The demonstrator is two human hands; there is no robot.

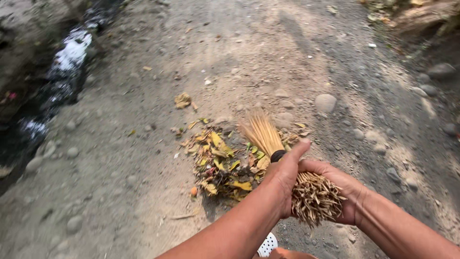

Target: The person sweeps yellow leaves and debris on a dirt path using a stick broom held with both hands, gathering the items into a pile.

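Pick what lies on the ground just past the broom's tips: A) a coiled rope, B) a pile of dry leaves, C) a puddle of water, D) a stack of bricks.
B: the stick broom, gripped by the left hand and right hand, points at a pile of leaves on the dirt ground.

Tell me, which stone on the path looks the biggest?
The pale round stone in the middle of the path, just beyond the broom tips. The pebbles around it are smaller and half sunk in dirt.

No packages, labels, signs or screens show anywhere on this dirt path
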